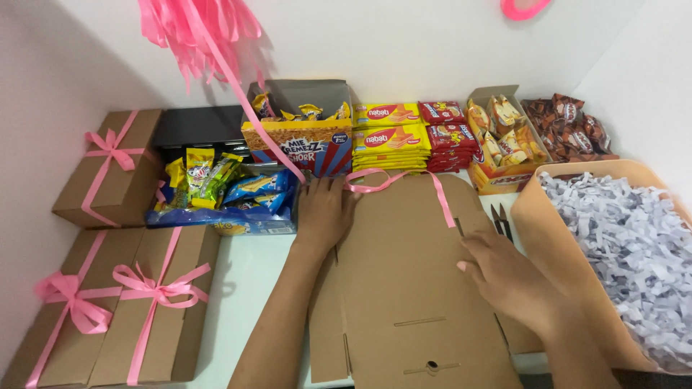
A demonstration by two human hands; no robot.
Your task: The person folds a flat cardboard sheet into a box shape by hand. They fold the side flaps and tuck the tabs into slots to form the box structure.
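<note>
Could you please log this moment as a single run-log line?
left hand: flat on cardboard box | right hand: on box near pink ribbon | scissors: beside box

A single head-worn camera supplied the only view. It sat above and behind the work surface and looked steeply downward and forward along the person's forearms. The left hand (326,211) and right hand (509,277) entered from the bottom edge and occupied the centre, which placed the lens close to the work. The flat cardboard box (414,288) filled the lower middle of the frame. The white wall (404,43) closed the top edge, and a side wall (43,79) ran along the left. No second view existed, so no overlap applied.
</note>
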